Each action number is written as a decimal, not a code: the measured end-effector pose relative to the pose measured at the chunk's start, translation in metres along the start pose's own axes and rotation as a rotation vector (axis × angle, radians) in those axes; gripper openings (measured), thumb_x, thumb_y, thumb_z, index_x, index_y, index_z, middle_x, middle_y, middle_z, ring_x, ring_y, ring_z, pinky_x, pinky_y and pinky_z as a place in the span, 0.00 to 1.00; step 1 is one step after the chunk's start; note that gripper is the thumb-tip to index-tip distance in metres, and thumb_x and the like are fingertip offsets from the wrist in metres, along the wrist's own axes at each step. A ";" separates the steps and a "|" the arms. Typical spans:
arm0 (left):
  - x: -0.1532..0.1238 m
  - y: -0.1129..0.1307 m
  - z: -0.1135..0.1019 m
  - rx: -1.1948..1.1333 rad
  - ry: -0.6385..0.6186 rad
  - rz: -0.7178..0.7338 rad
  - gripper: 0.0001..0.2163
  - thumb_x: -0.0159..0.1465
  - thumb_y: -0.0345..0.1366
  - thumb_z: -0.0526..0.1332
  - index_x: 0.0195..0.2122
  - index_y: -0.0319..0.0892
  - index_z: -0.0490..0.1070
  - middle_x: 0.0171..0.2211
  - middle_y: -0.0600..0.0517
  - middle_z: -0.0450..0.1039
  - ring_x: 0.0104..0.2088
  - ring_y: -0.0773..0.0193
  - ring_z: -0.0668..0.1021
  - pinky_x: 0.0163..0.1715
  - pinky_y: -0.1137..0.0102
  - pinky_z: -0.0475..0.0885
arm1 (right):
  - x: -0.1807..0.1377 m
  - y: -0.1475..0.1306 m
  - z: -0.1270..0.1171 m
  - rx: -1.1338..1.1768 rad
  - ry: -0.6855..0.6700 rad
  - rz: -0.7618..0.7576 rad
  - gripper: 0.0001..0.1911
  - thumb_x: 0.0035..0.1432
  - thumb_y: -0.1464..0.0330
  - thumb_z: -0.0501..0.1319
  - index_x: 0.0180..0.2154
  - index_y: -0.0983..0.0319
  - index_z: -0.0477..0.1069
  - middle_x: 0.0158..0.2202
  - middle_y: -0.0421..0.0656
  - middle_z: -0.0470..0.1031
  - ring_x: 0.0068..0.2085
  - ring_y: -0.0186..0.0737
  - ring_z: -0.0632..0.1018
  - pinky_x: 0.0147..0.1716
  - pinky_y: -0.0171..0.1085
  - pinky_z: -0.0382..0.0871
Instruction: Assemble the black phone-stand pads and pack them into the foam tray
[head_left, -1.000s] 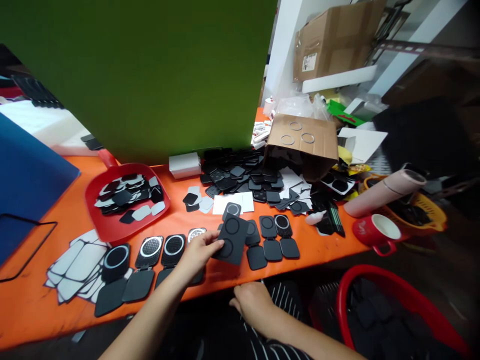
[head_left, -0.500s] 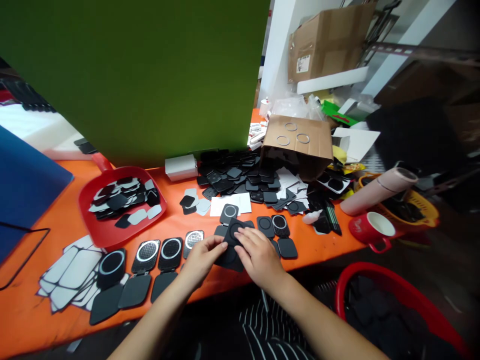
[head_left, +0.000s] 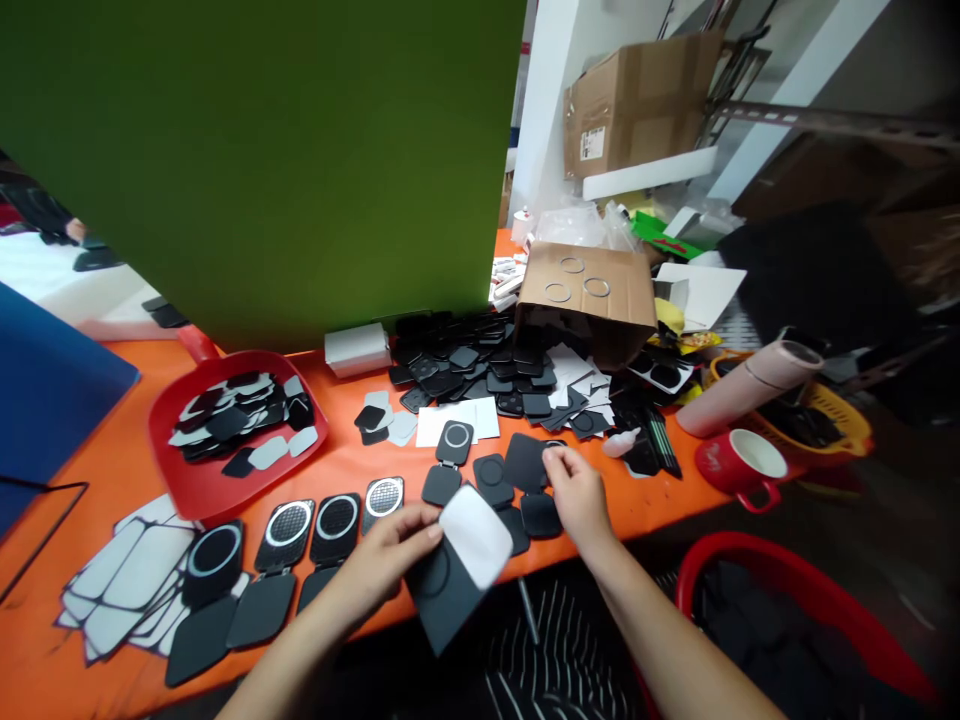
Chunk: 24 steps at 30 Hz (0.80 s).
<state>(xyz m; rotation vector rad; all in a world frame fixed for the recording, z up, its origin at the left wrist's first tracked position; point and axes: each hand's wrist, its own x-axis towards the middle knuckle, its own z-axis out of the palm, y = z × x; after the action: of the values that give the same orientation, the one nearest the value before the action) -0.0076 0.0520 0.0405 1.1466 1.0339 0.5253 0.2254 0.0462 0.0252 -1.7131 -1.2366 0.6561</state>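
Note:
My left hand (head_left: 390, 548) pinches a dark backing sheet (head_left: 448, 605) by its edge, over the table's front edge. One rounded-square area of that sheet is bare white, and a faint circle marks the dark part. Between my right thumb and fingers is a dark rounded-square sticker (head_left: 524, 462); my right hand (head_left: 581, 497) holds it by its right edge. It hovers over or touches a black hinged folding pad (head_left: 541, 516), partly covering its upper panel; contact cannot be made out. Another folding pad with a silver ring (head_left: 455, 437) lies open just left.
Several open folding pads (head_left: 337, 520) line the left front beside white backing sheets (head_left: 131, 560). A red scoop tray (head_left: 180, 480) holds loose pieces. Behind are a black pile (head_left: 465, 360) and a cardboard box (head_left: 630, 290); a mug (head_left: 724, 465) and bottle (head_left: 742, 390) stand right.
The sticker has come off the sheet, exposing white backing. My right hand has moved right with it, while my left hand has drawn the sheet slightly down toward me.

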 end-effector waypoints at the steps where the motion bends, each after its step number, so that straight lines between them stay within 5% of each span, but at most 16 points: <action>1: -0.001 0.000 0.003 -0.008 -0.068 0.009 0.09 0.55 0.42 0.59 0.28 0.41 0.69 0.28 0.52 0.71 0.31 0.63 0.72 0.33 0.71 0.66 | -0.007 0.000 0.000 -0.062 -0.013 -0.101 0.14 0.58 0.62 0.50 0.30 0.61 0.70 0.29 0.44 0.72 0.32 0.40 0.72 0.32 0.37 0.65; 4: -0.003 0.000 0.015 0.016 -0.169 0.102 0.08 0.57 0.40 0.59 0.28 0.41 0.69 0.36 0.50 0.71 0.40 0.61 0.71 0.42 0.69 0.63 | -0.029 -0.005 0.003 -0.137 -0.294 -0.459 0.11 0.57 0.67 0.51 0.32 0.59 0.71 0.31 0.44 0.72 0.36 0.41 0.71 0.38 0.38 0.63; 6: -0.003 0.001 0.019 0.022 -0.175 0.129 0.08 0.58 0.40 0.58 0.29 0.41 0.69 0.39 0.49 0.70 0.42 0.59 0.70 0.43 0.69 0.63 | -0.038 -0.005 0.003 -0.096 -0.427 -0.547 0.10 0.57 0.67 0.51 0.35 0.58 0.71 0.34 0.44 0.71 0.38 0.41 0.70 0.38 0.38 0.63; 10: -0.007 0.007 0.021 0.069 -0.236 0.128 0.08 0.58 0.40 0.57 0.30 0.41 0.70 0.38 0.49 0.70 0.41 0.59 0.71 0.41 0.70 0.63 | -0.036 0.000 -0.004 -0.044 -0.367 -0.327 0.11 0.56 0.67 0.54 0.42 0.59 0.67 0.40 0.45 0.69 0.40 0.39 0.69 0.40 0.37 0.64; 15: -0.012 0.013 0.019 0.209 -0.251 0.124 0.08 0.58 0.40 0.57 0.30 0.41 0.70 0.36 0.50 0.71 0.39 0.61 0.71 0.40 0.70 0.64 | -0.030 0.008 -0.012 -0.031 -0.523 -0.230 0.05 0.53 0.67 0.59 0.26 0.61 0.66 0.29 0.39 0.67 0.33 0.36 0.69 0.33 0.33 0.62; 18: 0.001 0.009 0.001 0.178 -0.066 0.120 0.08 0.56 0.40 0.59 0.29 0.41 0.71 0.39 0.48 0.72 0.43 0.57 0.70 0.44 0.68 0.63 | -0.024 0.018 -0.015 -0.015 -0.339 -0.145 0.08 0.54 0.65 0.56 0.25 0.61 0.64 0.27 0.39 0.65 0.30 0.35 0.68 0.29 0.32 0.61; 21: 0.032 0.002 -0.029 0.016 0.283 0.076 0.10 0.54 0.41 0.60 0.33 0.40 0.72 0.32 0.48 0.74 0.36 0.57 0.74 0.38 0.66 0.67 | -0.015 0.028 -0.015 0.037 -0.133 -0.059 0.10 0.55 0.62 0.55 0.26 0.62 0.64 0.27 0.40 0.65 0.30 0.36 0.68 0.31 0.33 0.62; 24: 0.067 -0.005 -0.060 -0.033 0.514 0.113 0.11 0.53 0.38 0.59 0.36 0.38 0.71 0.34 0.47 0.74 0.37 0.56 0.74 0.39 0.64 0.67 | -0.009 0.034 -0.010 0.102 -0.088 -0.020 0.13 0.53 0.58 0.55 0.27 0.62 0.66 0.29 0.42 0.67 0.32 0.39 0.70 0.33 0.34 0.63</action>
<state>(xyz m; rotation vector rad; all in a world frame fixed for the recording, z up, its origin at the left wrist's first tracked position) -0.0294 0.1325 0.0068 1.0679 1.3969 0.9559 0.2460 0.0306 -0.0012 -1.6004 -1.2584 0.7768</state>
